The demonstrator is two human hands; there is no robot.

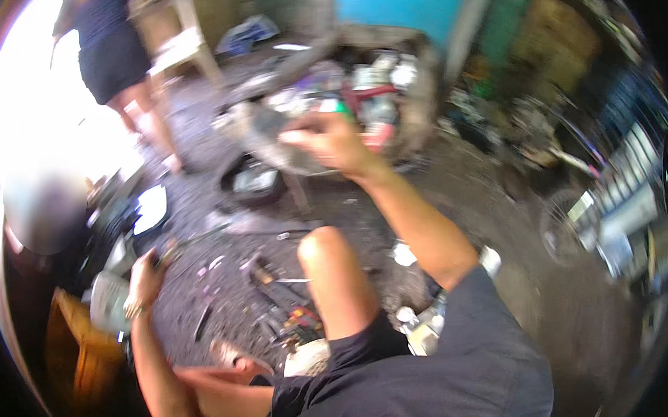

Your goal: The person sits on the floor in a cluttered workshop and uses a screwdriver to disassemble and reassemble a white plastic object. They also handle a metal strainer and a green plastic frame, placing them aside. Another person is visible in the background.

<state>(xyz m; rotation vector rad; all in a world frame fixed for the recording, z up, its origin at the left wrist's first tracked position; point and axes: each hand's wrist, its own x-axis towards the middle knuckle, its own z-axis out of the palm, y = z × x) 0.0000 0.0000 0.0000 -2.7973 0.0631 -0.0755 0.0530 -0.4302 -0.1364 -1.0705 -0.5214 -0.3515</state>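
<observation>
My left hand [147, 277] is low on the left with its fingers curled, and a bracelet is on the wrist. A thin grey rod [203, 234] runs rightward from beside its fingertips; blur hides whether the hand grips it. My right hand [334, 142] is raised in front of a large, worn container [420, 121] heaped with mixed clutter. Its thumb and fingers are drawn together, pointing left. Whatever they may hold is too blurred to make out. Something bright green [342, 110] shows just behind the knuckles.
Hand tools [282, 302] lie on the dark ground by my knee. A round black tub [249, 181] stands ahead, an orange box [84, 346] at left. A person in dark clothes [111, 54] stands by a wooden chair [182, 46]. A wheel [565, 226] and white racks are at right.
</observation>
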